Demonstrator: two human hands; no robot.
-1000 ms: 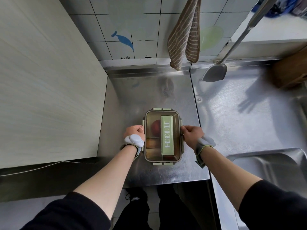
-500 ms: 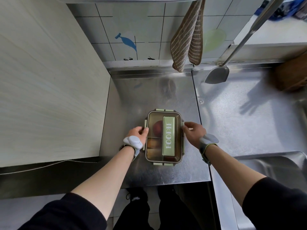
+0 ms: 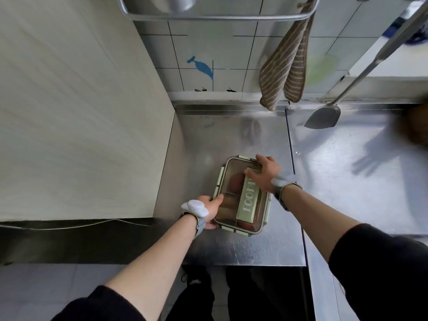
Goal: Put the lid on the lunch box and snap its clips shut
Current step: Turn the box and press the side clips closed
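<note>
Clearly stiff and slick, the lunch box (image 3: 240, 200) sits under the flat right hand (image 3: 264, 173) while the left hand (image 3: 208, 210) grips its near corner, best held by the rims.

White capital letters are printed lengthwise on the pale green strip (image 3: 247, 200) set on the transparent lid (image 3: 234, 181) of the lunch box (image 3: 242, 195). "FOOD" can be read; the rest of the word is covered by the right hand (image 3: 264, 173). Small dark marks (image 3: 215, 90) are seen on the wall tiles below a blue fish-shaped sticker (image 3: 201, 67), but they cannot be made out.
</note>
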